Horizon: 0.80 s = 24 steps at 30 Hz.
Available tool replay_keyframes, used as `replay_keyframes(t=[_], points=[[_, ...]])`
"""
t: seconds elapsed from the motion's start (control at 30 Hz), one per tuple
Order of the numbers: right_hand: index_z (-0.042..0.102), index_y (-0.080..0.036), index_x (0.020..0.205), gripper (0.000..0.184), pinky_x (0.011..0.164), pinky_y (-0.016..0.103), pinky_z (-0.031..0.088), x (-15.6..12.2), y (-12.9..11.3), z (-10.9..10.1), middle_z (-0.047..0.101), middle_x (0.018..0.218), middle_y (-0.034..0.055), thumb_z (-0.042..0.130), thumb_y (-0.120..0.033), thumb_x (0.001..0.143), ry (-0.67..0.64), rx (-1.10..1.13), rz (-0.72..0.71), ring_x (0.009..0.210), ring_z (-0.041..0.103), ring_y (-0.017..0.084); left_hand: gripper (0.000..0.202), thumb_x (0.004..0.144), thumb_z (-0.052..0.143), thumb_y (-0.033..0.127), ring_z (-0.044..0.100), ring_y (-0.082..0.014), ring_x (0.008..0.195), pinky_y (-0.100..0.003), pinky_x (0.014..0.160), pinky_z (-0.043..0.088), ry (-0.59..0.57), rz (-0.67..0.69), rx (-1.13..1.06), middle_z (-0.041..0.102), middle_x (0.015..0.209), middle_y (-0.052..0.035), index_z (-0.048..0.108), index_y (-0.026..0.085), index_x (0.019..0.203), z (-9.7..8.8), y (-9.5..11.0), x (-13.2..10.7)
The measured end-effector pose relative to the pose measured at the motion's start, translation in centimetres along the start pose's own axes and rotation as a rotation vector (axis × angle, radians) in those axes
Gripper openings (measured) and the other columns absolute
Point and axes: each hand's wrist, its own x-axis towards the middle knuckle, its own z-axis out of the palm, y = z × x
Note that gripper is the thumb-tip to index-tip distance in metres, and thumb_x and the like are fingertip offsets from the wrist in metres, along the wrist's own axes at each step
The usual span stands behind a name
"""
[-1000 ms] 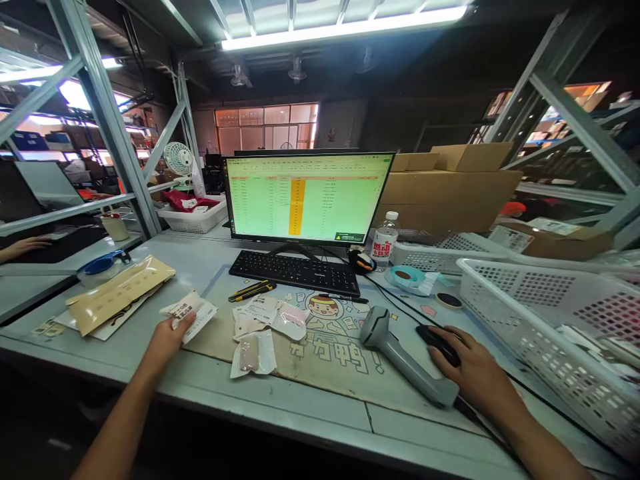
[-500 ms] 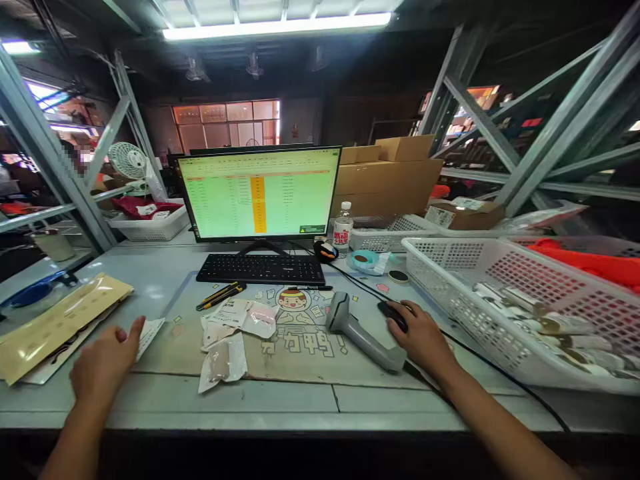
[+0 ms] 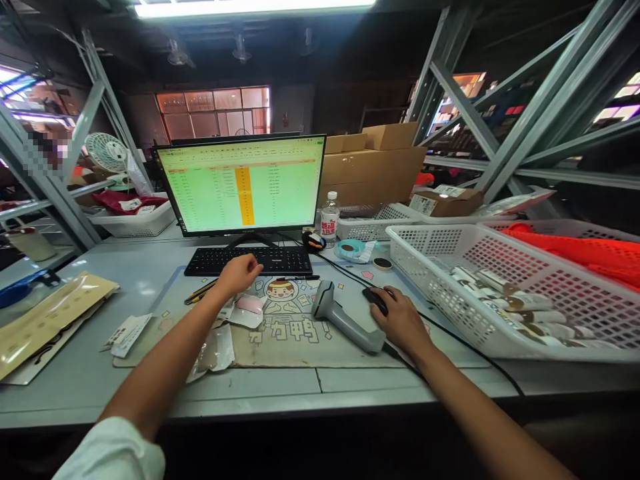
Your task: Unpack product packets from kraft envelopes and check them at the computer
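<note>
My left hand [image 3: 239, 277] hangs curled just in front of the black keyboard [image 3: 247, 261], with nothing visible in it. Beneath it lie a pink-and-white packet [image 3: 249, 310] and a clear plastic pouch [image 3: 215, 351] on the printed desk mat [image 3: 285, 350]. My right hand [image 3: 400, 323] rests over a black computer mouse [image 3: 375, 301], gripping it. A grey handheld barcode scanner [image 3: 340, 320] lies on the mat just left of that hand. A white printed slip [image 3: 127, 335] and a kraft padded envelope [image 3: 50, 320] lie farther left.
A white perforated basket [image 3: 500, 293] holding several small rolled items stands at right, with orange-red material in a basket behind it. A monitor [image 3: 240, 183], water bottle [image 3: 330, 219] and cardboard boxes [image 3: 373, 167] stand at the back. Steel shelving uprights flank the desk.
My left hand has let go of the white slip, which stays on the desk, and has moved forward to the keyboard. My right hand stays on the mouse. The view has swung slightly.
</note>
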Motion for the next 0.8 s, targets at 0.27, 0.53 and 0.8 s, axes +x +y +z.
replay_keyframes(t=[0.27, 0.53, 0.8], points=[[0.066, -0.022, 0.136, 0.047, 0.102, 0.052, 0.052, -0.2, -0.4, -0.2, 0.06, 0.138, 0.0144, 0.045, -0.04, 0.098, 0.001, -0.005, -0.008, 0.113, 0.061, 0.031, 0.055, 0.094, 0.07, 0.045, 0.046, -0.0351, 0.14, -0.048, 0.113, 0.041, -0.144, 0.157, 0.082, 0.053, 0.153, -0.012, 0.059, 0.023, 0.143, 7.1, 4.6, 5.9], [0.065, -0.022, 0.136, 0.047, 0.102, 0.053, 0.052, -0.3, -0.3, -0.1, 0.06, 0.139, 0.0148, 0.046, -0.041, 0.098, 0.015, -0.016, -0.019, 0.112, 0.062, 0.032, 0.088, 0.085, 0.072, 0.067, 0.033, -0.0402, 0.148, -0.058, 0.12, 0.032, -0.101, 0.017, 0.105, 0.043, 0.16, -0.0185, 0.047, 0.017, 0.152, 9.6, 6.5, 7.0], [0.066, -0.022, 0.135, 0.047, 0.1, 0.054, 0.053, -0.2, -0.1, 0.1, 0.059, 0.138, 0.0162, 0.045, -0.041, 0.098, 0.015, -0.006, -0.024, 0.111, 0.061, 0.032, 0.08, 0.088, 0.064, 0.075, 0.026, -0.0392, 0.153, -0.058, 0.124, 0.025, -0.108, 0.006, 0.106, 0.04, 0.164, -0.0145, 0.054, 0.023, 0.148, 10.0, 5.4, 6.2]])
